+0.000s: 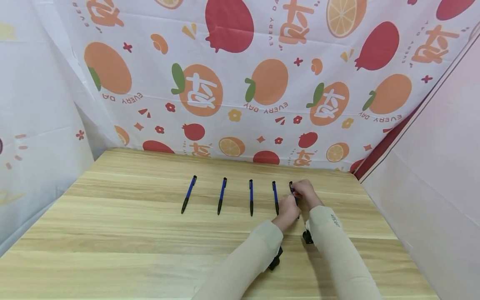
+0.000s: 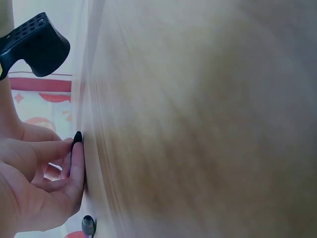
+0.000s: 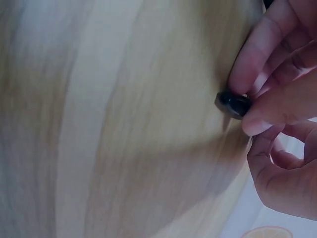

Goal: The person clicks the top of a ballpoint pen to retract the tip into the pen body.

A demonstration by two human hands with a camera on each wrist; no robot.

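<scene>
Five blue pens with black ends lie in a row on the wooden table. Both hands are at the rightmost pen (image 1: 291,185). My left hand (image 1: 288,209) pinches its near black end (image 3: 234,104) between thumb and fingertips, close against the tabletop. Farther up the same pen, my right hand (image 1: 305,192) grips it near its clip end, and the fingers hide most of the barrel. The fourth pen (image 1: 275,196) lies just left of my left hand; its near end (image 2: 88,225) also shows in the left wrist view.
Left of the hands lie the third pen (image 1: 251,196), the second pen (image 1: 222,195) and the leftmost pen (image 1: 189,193), spaced apart. A fruit-print cloth (image 1: 232,104) hangs behind the table (image 1: 131,233). White sheets stand at both sides. Each wrist carries a black camera (image 2: 47,47).
</scene>
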